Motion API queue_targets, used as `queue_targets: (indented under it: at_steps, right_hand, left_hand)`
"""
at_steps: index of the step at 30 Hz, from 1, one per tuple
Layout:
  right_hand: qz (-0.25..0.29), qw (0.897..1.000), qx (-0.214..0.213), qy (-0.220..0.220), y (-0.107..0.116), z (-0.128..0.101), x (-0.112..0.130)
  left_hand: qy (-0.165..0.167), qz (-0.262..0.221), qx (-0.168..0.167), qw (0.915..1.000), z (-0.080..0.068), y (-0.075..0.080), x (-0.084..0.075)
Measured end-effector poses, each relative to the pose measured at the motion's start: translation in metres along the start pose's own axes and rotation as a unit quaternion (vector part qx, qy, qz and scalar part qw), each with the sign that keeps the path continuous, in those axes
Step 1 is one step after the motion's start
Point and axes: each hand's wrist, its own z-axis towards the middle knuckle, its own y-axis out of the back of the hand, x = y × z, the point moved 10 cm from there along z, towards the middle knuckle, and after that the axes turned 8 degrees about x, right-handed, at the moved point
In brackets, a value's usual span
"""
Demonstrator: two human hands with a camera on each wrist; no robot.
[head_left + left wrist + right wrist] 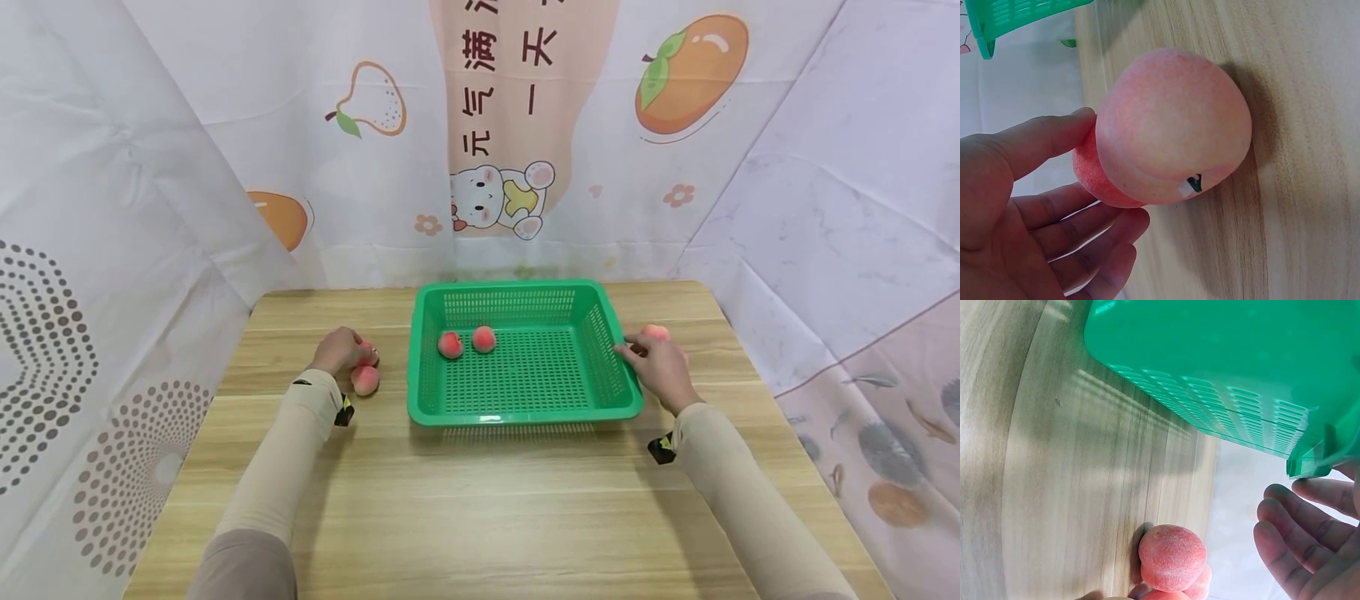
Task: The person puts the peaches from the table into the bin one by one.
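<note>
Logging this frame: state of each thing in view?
Basket: upright on the table, two peaches inside.
Peaches in basket: loose on its floor, apart.
Left peaches: on the table; left hand touches the far one.
Right peaches: on the table, right hand beside them, fingers relaxed.
</note>
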Motion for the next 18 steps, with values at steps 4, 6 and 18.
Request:
queue_targets:
  at_steps: [4,6,18]
  right_hand:
    - [-0.001,1.000,0.002,0.001,0.0001,-0.0003,0.0003]
    - [0.000,1.000,0.003,0.001,-0.0002,-0.0005,0.0004]
    - [0.002,1.000,0.011,-0.002,-0.0011,-0.0001,0.0008]
  left_hand:
    - [-0.004,0.002,0.001,1.0000,0.0001,0.0002,-0.0007]
    - [-0.008,0.010,-0.003,0.9999,0.0004,0.0012,-0.0007]
    - [-0.019,0.042,-0.008,0.9989,0.0003,0.0069,-0.0023]
